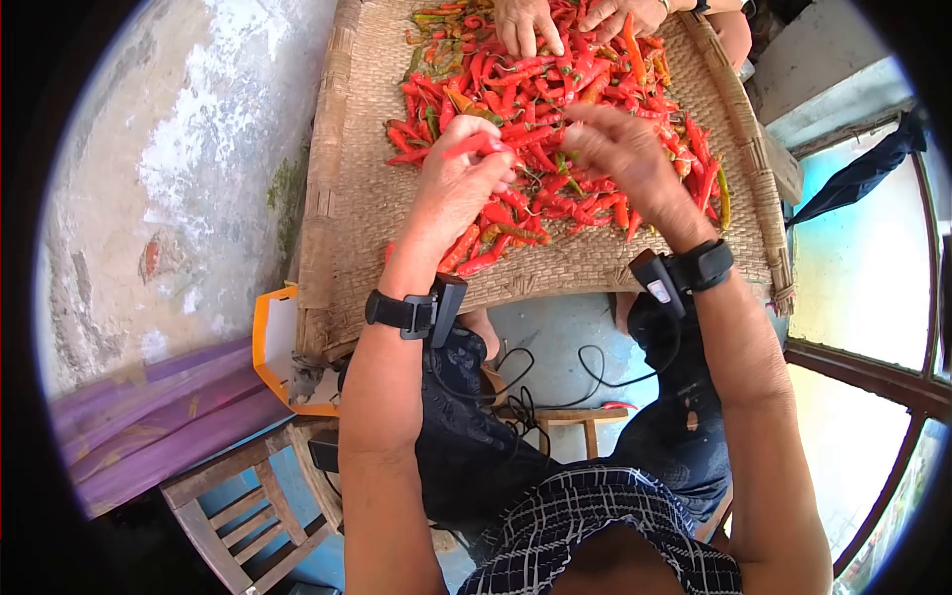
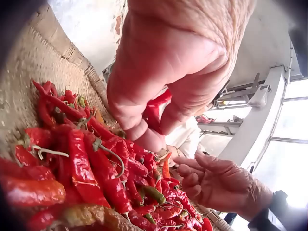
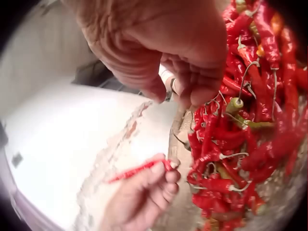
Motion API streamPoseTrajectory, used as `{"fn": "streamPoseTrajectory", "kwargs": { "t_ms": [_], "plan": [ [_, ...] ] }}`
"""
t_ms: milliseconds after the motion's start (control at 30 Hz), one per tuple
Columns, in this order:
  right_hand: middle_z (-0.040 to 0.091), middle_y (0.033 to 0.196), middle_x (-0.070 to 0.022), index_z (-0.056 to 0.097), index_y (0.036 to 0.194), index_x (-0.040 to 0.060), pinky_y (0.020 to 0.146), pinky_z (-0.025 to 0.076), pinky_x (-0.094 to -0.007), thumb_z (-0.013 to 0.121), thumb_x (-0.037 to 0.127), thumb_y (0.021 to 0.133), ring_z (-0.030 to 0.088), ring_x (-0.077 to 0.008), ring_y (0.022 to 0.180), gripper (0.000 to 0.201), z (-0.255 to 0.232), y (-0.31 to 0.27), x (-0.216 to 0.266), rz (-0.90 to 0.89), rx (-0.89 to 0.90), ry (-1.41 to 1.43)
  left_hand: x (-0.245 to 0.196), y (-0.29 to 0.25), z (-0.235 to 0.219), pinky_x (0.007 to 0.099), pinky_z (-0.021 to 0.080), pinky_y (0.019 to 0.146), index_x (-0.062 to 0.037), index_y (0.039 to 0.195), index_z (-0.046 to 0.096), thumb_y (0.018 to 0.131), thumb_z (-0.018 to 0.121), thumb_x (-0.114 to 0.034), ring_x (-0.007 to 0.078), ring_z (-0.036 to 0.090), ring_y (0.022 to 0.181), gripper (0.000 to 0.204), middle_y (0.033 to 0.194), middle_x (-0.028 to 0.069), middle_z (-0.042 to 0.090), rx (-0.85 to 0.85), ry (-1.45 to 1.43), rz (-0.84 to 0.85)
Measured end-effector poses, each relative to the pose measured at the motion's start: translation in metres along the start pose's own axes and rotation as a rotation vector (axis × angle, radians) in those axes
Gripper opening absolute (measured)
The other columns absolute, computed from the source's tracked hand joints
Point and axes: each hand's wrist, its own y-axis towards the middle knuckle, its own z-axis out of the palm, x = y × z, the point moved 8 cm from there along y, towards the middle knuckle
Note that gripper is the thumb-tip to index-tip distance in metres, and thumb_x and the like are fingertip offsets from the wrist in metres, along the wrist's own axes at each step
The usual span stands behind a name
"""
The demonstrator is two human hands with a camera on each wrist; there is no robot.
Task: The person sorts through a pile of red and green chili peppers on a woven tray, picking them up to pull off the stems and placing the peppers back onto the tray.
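Note:
My left hand [image 1: 456, 188] pinches a red chili pepper [image 3: 137, 170] between thumb and fingers, above the near left part of the pile. In the right wrist view the pepper's stem end pokes out by the fingertips. My right hand [image 1: 630, 164] hovers over the right side of the pile, its fingers loosely bent and nothing seen between them; it is blurred in the head view. Below both hands a heap of red chili peppers [image 1: 540, 134], many with stems on, lies on a woven bamboo tray [image 1: 352, 149]. A few peppers are greenish or brownish.
Across the tray, another person's hands [image 1: 529, 25] touch the far peppers. A peeling wall [image 1: 188, 149] runs along the left, above a wooden chair [image 1: 253, 516]. Glazed panels [image 1: 863, 258] stand at right. Black cables [image 1: 521, 402] hang between my legs near a small wooden stool [image 1: 570, 418].

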Motion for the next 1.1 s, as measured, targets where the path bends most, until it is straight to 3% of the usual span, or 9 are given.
{"fn": "streamPoseTrajectory", "kwargs": {
  "t_ms": [133,367,467,567,700,767,833,933,1100],
  "plan": [
    [0.066,0.079,-0.0105,0.061,0.098,-0.0015,0.065,0.051,-0.0335,0.065,0.013,0.085,0.064,-0.0176,0.074,0.019,0.049,-0.023,0.025,-0.289,0.263,-0.385,-0.003,-0.001,0.017,0.0231,0.053,0.059,-0.0025,0.094,0.051,0.087,0.061,-0.004,0.0103,0.062,0.071,0.012,0.084,0.0042,0.059,0.112,0.067,-0.001],
    [0.064,0.071,-0.0094,0.063,0.093,-0.0011,0.062,0.049,-0.0304,0.066,0.01,0.082,0.061,-0.0129,0.067,0.016,0.047,-0.022,0.005,-0.045,0.423,-0.372,-0.004,-0.009,-0.013,0.0293,0.05,0.072,-0.0026,0.105,0.055,0.085,0.066,-0.019,0.0163,0.061,0.083,0.028,0.094,0.0074,0.063,0.211,0.377,0.011],
    [0.066,0.074,-0.0054,0.064,0.091,-0.0012,0.059,0.048,-0.0265,0.066,0.016,0.084,0.06,-0.0115,0.064,0.019,0.028,-0.008,0.003,-0.028,0.36,-0.311,-0.008,-0.032,-0.049,0.0431,0.047,0.082,-0.0014,0.118,0.052,0.066,0.075,-0.043,0.0374,0.061,0.094,0.071,0.102,0.023,0.062,0.149,1.179,-0.051],
    [0.066,0.079,-0.0062,0.061,0.104,-0.0041,0.058,0.048,-0.0239,0.064,0.021,0.088,0.059,-0.0112,0.064,0.03,-0.006,0.015,0.004,-0.017,0.137,0.204,0.004,-0.055,-0.048,0.0438,0.047,0.082,-0.0031,0.12,0.051,0.063,0.076,-0.044,0.0369,0.06,0.096,0.074,0.102,0.0234,0.062,0.185,1.273,-0.28],
    [0.066,0.082,-0.0086,0.05,0.124,-0.0068,0.057,0.049,-0.0236,0.06,0.022,0.091,0.059,-0.012,0.064,0.045,-0.012,0.011,0.006,-0.004,-0.029,-0.092,0.025,-0.062,-0.026,0.0448,0.047,0.084,-0.0067,0.129,0.042,0.057,0.08,-0.044,0.0403,0.056,0.1,0.09,0.107,0.0248,0.056,0.184,1.476,-0.173],
    [0.066,0.083,-0.0133,0.052,0.12,-0.006,0.058,0.05,-0.0271,0.064,0.023,0.087,0.061,-0.0169,0.064,0.046,0.007,-0.001,0.006,-0.021,0.046,-0.17,0.028,-0.057,-0.022,0.0456,0.047,0.083,-0.0074,0.126,0.041,0.062,0.079,-0.037,0.043,0.053,0.103,0.081,0.108,0.0258,0.052,0.227,1.411,-0.205],
    [0.065,0.092,-0.0143,0.05,0.12,-0.005,0.065,0.052,-0.0312,0.069,0.019,0.081,0.063,-0.0206,0.074,0.049,0.049,-0.016,-0.006,-0.079,0.452,-0.541,0.03,-0.049,-0.015,0.0469,0.047,0.083,-0.0054,0.118,0.044,0.07,0.074,-0.023,0.0445,0.053,0.102,0.059,0.107,0.0264,0.051,0.192,1.171,-0.131],
    [0.063,0.093,-0.0207,0.047,0.122,-0.0025,0.07,0.052,-0.0385,0.07,0.014,0.076,0.063,-0.0351,0.08,0.054,0.069,-0.035,-0.021,-0.384,0.304,-0.846,0.034,-0.038,-0.005,0.0483,0.046,0.081,-0.0037,0.113,0.045,0.074,0.066,-0.008,0.0447,0.054,0.099,0.044,0.104,0.0257,0.055,0.128,1.154,-0.004],
    [0.063,0.079,-0.0217,0.053,0.106,0.0013,0.066,0.051,-0.0459,0.066,0.013,0.077,0.063,-0.0402,0.076,0.034,0.064,-0.022,-0.027,-0.376,0.128,-0.723,0.03,-0.004,-0.005,0.0404,0.05,0.069,-0.0011,0.099,0.052,0.075,0.061,0.001,0.0345,0.063,0.079,0.026,0.083,0.0161,0.063,-0.006,0.895,0.334]
  ]
}}
